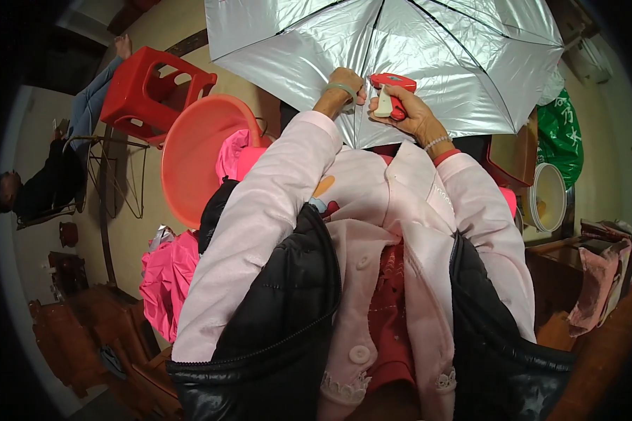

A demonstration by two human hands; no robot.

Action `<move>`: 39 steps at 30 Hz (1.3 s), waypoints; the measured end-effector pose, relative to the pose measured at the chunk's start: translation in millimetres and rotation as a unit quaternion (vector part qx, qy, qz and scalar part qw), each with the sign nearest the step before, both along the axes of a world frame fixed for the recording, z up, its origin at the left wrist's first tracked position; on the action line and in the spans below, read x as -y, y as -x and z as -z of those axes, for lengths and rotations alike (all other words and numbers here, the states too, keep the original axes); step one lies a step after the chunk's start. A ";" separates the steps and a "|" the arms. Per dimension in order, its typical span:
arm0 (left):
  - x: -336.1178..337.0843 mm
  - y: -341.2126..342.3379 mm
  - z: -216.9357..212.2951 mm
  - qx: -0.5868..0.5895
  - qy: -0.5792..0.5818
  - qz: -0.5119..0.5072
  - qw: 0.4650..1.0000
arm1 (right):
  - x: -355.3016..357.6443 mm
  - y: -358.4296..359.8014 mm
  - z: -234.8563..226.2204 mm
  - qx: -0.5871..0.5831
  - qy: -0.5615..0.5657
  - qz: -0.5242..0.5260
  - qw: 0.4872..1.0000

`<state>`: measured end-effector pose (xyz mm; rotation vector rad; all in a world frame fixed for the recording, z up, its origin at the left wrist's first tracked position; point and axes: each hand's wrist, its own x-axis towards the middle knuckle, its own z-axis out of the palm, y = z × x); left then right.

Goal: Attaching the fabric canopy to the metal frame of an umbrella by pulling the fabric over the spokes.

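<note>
A silver-lined umbrella (428, 63) lies spread out in front of me, its dark ribs fanning away. My left hand (345, 83), with a pale bangle at the wrist, is closed at the near part of the canopy, beside a rib. It seems to grip the fabric there, though the fingertips are partly hidden. In my right hand (411, 112), which wears a beaded bracelet, is a red and white handheld tool (393, 81). The fingers wrap round its pale handle, and its red body points up over the silver cloth, just right of my left hand.
A red plastic stool (137, 91) and an orange-red basin (179, 165) stand at the left. Pink cloth (167, 281) hangs below the basin. A person (49, 168) sits farther left. To the right are a white bucket (546, 196) and a green bag (560, 140).
</note>
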<state>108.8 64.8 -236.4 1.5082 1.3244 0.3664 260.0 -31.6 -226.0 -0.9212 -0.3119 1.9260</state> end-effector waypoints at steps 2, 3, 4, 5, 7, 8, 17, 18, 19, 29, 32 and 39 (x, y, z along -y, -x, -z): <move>6.8 -2.0 -8.2 0.047 0.032 -0.036 0.998 | 1.5 -2.1 1.1 0.001 -0.001 0.008 1.000; 7.1 -1.9 -7.9 0.047 0.032 -0.034 0.998 | 1.8 -2.8 1.4 -0.003 -0.002 0.007 1.000; 7.5 -1.4 -8.3 0.063 0.030 -0.022 0.997 | 1.9 -3.4 1.6 -0.007 -0.004 0.006 1.000; 9.0 -1.0 -10.8 0.080 0.028 -0.010 0.996 | 1.7 -3.9 1.8 -0.008 -0.004 0.009 1.000; 11.4 0.5 -13.2 0.098 0.034 -0.016 0.995 | 0.5 -4.1 2.9 -0.012 0.002 0.001 1.000; 12.5 0.8 -14.4 0.116 0.039 -0.023 0.992 | 0.3 -4.6 3.6 -0.013 0.002 0.004 1.000; 12.0 4.0 -15.7 0.144 0.048 -0.004 0.988 | 0.1 -2.1 2.9 -0.013 -0.005 -0.005 1.000; 11.8 4.0 -15.2 0.144 0.048 -0.004 0.988 | 0.2 -1.1 1.9 -0.004 -0.005 -0.005 1.000; 11.7 3.6 -14.6 0.142 0.047 0.006 0.989 | 0.4 -0.3 0.6 0.005 -0.006 -0.005 1.000; 15.2 -1.9 -18.8 0.092 0.005 0.016 0.996 | -0.8 -0.9 2.1 0.004 -0.027 -0.031 0.999; 17.0 -3.6 -22.7 0.089 -0.005 0.021 0.996 | -2.3 -1.7 4.2 0.010 -0.009 -0.023 1.000; 16.7 -4.1 -15.9 0.079 -0.039 0.017 0.996 | -4.4 1.9 8.5 0.011 -0.028 -0.022 0.999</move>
